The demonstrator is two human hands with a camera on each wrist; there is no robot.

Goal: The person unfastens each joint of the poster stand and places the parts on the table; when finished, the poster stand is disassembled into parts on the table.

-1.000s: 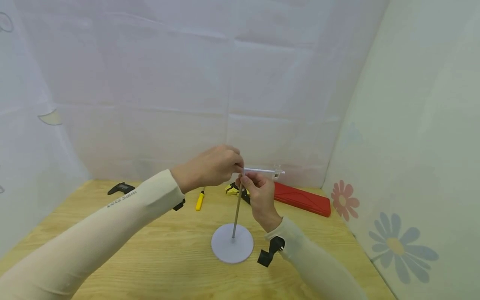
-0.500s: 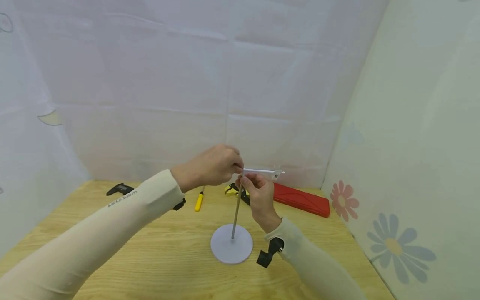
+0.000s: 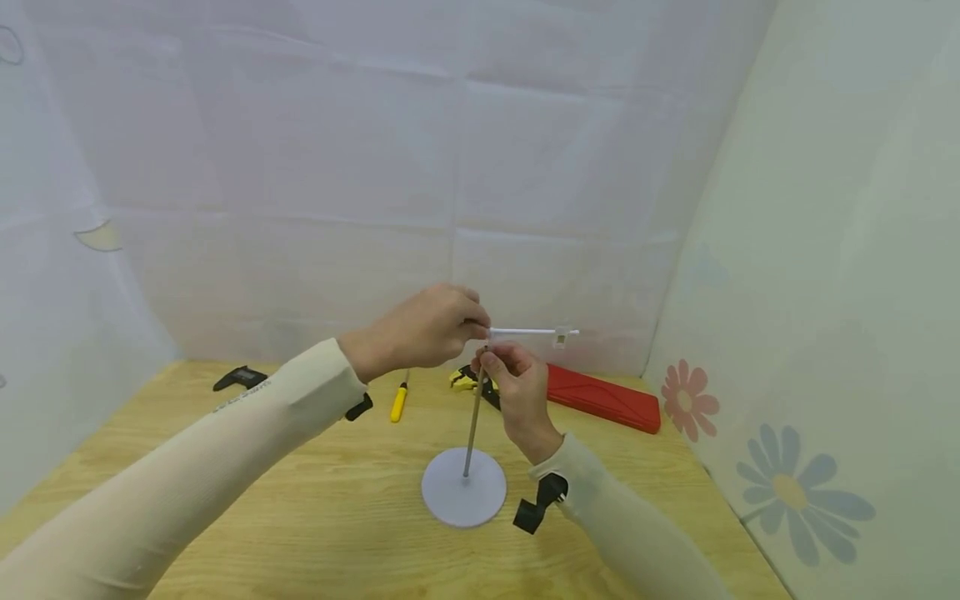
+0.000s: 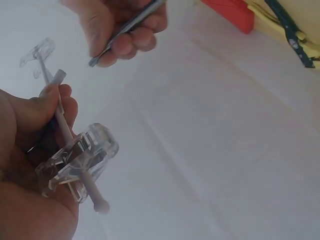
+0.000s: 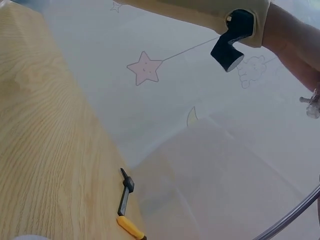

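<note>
A thin metal pole stands upright on a round pale base on the wooden table. My right hand pinches the pole's top end. My left hand grips one end of a white rod and holds it level, just above the pole top. A clear clip sits at the rod's far end. In the left wrist view a second clear clip sits on the rod inside my palm, with the right hand's fingers round the pole beyond.
A red case lies at the back right by the wall. Yellow-and-black pliers, a yellow screwdriver and a black tool lie along the table's back. White sheets close off the back and left; a flowered wall stands right.
My left hand has raised the white rod slightly, and its clipped far end has moved up and to the right. The right hand and the pole have stayed in place.
</note>
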